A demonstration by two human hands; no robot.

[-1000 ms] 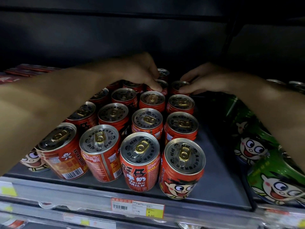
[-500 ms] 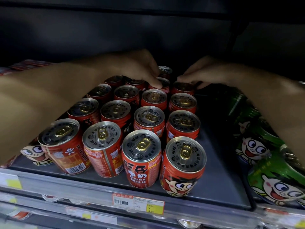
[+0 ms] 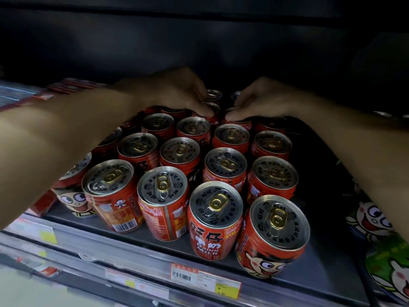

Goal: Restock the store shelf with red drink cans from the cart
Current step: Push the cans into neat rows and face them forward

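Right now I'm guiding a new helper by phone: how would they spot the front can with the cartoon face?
Start at the dark shelf with the price tag on its front rail. Go along the front row of red cans to its right end. That can shows a big-eyed cartoon face low on its side, while the next can shows white lettering.

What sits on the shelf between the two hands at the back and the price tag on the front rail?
In the head view, rows of upright red cans fill the shelf between the hands, left and right, and the price tag.
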